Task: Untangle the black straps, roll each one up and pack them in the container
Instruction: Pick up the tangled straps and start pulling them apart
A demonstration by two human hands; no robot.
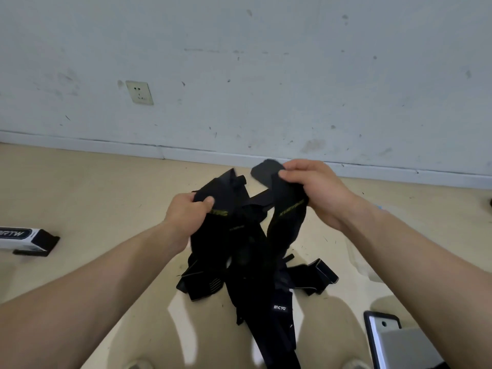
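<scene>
Untangling is the step in hand: no strap is yet free, rolled or packed. Both hands are raised in front of the person above a beige floor, near the base of a pale wall. The left hand is closed, thumb over fingers, on one wide band of the black straps; the right hand is closed in a pinch on a second wide band bearing yellow-green lettering, whose rounded end sticks up past the fingers. Between and below the hands the straps hang as one knotted mass, with the lower ends trailing onto the floor between the person's feet, including a band with a small white label. A dark-rimmed object at lower right may be the container, though this cannot be confirmed; a white and black box lies well apart at left. The next move probably calls for drawing the two held bands apart to expose the crossing point, then feeding one band out through it without tightening the knot.
</scene>
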